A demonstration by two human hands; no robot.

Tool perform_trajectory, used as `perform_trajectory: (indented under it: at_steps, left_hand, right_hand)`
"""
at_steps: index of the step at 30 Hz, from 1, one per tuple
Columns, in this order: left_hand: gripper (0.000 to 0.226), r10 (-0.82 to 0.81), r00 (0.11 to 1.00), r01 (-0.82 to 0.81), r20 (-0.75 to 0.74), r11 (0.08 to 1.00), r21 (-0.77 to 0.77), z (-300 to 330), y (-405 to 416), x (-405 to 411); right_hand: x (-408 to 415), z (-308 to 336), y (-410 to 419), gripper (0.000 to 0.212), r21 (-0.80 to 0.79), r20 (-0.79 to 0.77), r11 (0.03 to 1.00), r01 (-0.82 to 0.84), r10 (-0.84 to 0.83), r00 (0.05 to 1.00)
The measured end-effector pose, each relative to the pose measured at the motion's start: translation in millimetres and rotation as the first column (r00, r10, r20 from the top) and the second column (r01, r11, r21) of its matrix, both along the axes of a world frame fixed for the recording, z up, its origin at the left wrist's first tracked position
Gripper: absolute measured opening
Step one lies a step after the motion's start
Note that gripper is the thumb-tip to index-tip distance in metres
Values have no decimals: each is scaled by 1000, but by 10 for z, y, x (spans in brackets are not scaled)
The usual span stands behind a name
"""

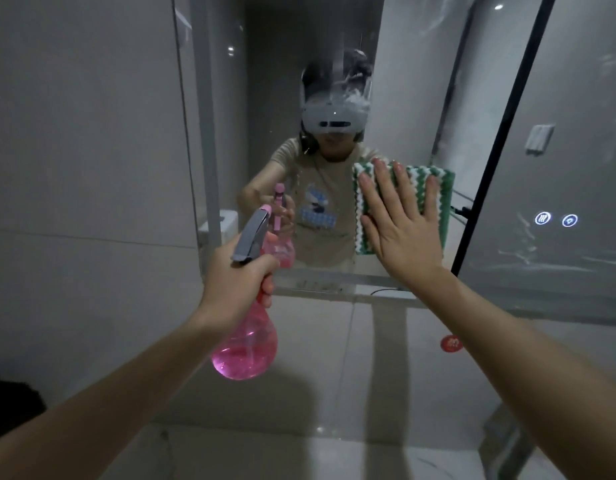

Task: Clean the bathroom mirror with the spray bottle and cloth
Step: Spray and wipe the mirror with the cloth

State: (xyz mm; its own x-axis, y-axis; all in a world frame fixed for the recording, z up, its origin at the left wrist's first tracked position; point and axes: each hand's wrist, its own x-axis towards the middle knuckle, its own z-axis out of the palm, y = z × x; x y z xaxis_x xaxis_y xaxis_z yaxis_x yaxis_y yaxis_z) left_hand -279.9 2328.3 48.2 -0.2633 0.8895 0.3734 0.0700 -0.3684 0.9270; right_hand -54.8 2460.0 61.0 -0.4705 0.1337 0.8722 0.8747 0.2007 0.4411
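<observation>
The bathroom mirror (559, 98) fills the upper right of the head view. Wet smears and foam streaks show on its glass near the top middle and at the right. My right hand (400, 220) lies flat with fingers spread on a green-and-white striped cloth (438, 199), pressing it against the mirror. My left hand (237, 278) grips the neck of a pink spray bottle (246, 351) with a grey trigger head, its nozzle aimed at the glass. Pink liquid sits in the bottle's round base.
A person's reflection with a headset shows in the mirror behind the cloth. Two lit touch icons (556, 219) glow at the mirror's lower right. Below lies a pale counter (334, 393) with a red sticker (451, 342). A grey tiled wall (85, 168) stands on the left.
</observation>
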Motion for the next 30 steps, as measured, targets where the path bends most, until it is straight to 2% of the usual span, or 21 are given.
perform_trajectory:
  at_steps: [9,11,14,17,20,22,24,27,30]
  left_hand:
    - [11,15,1000,-16,-11,995,-103,-356,-107,-533]
    - [24,34,999,-38,-39,992,-116,-422,-114,-640]
    - [35,57,995,-67,-84,991,-118,-481,-136,-815]
    - [27,92,991,-101,-94,990,-101,-451,-82,-1014]
    - [5,78,996,-81,-37,993,-90,-281,-39,-1129]
    - [9,53,998,-55,-27,997,-59,-125,-43,-1141]
    - [3,49,997,-49,-62,999,1,102,-62,-1088]
    - [24,81,991,-76,-109,996,56,382,-51,-966]
    - [19,58,990,-48,-127,996,78,509,-68,-830]
  right_hand:
    - [-756,-645,-105,55,-82,60,996,-28,33,998]
    - [-1009,-786,-105,54,-71,81,997,-38,44,996]
    - [-1286,-839,-74,54,-21,198,997,-79,82,977]
    - [-1467,-590,-21,53,3,358,988,-154,143,923]
    - [-1611,-164,24,52,5,450,982,-190,168,877]
    - [-1695,82,28,50,8,442,981,-195,172,880]
    - [-1692,323,30,49,8,447,980,-198,173,877]
    - [-1523,691,44,49,23,501,983,-183,147,853]
    - [-1220,938,50,48,55,509,986,-156,107,854]
